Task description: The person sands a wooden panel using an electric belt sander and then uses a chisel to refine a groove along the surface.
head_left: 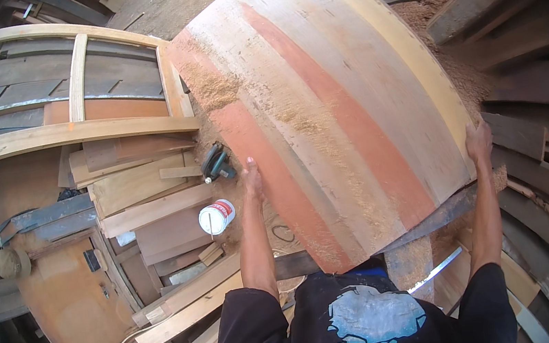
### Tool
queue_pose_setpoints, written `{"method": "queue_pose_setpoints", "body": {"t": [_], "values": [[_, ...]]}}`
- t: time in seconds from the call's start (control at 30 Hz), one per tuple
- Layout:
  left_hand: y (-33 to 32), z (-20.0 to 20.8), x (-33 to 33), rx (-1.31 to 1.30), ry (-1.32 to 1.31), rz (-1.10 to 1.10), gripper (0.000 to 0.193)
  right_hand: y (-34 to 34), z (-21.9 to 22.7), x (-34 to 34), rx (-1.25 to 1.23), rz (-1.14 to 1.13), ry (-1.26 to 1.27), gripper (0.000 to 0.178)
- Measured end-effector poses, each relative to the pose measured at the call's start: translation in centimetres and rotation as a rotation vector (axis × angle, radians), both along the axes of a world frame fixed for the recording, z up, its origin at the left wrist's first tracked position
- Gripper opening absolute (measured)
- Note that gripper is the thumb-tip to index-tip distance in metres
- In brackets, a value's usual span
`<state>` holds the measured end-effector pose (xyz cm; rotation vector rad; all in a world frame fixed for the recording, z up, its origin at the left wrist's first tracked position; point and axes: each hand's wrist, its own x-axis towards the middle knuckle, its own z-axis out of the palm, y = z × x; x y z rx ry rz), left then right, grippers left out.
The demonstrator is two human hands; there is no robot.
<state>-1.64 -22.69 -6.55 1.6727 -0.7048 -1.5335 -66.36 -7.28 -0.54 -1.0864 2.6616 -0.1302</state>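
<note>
A wide wooden panel, made of pale, reddish and yellowish boards side by side, stretches out in front of me. Sawdust lies in streaks and a heap across its left part. My left hand is closed on the panel's left edge near its close end. On the opposite side, my right hand grips the right edge, with the fingers partly hidden beyond the rim. Beneath the panel's near end runs a dark beam.
Left of the panel are a green power tool and a white bucket with a red label. A wooden frame stands at the far left above stacked boards. More planks line the right side.
</note>
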Motion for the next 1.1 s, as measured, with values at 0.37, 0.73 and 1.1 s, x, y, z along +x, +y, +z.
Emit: {"method": "queue_pose_setpoints", "body": {"t": [0.37,0.73,1.1], "values": [[2.7,0.7,-1.3,-0.023,-0.114,0.041,0.056,-4.9,-4.9,-2.9,-0.16,0.038,-0.243,0.077],[-0.1,0.3,5.6,-0.086,-0.212,-0.027,0.059,1.2,-1.6,4.6,0.235,0.212,-0.151,0.072],[-1.1,-0.9,5.9,-0.031,-0.462,-0.074,0.057,-9.1,-2.3,6.5,-0.226,0.078,-0.357,0.067]]}}
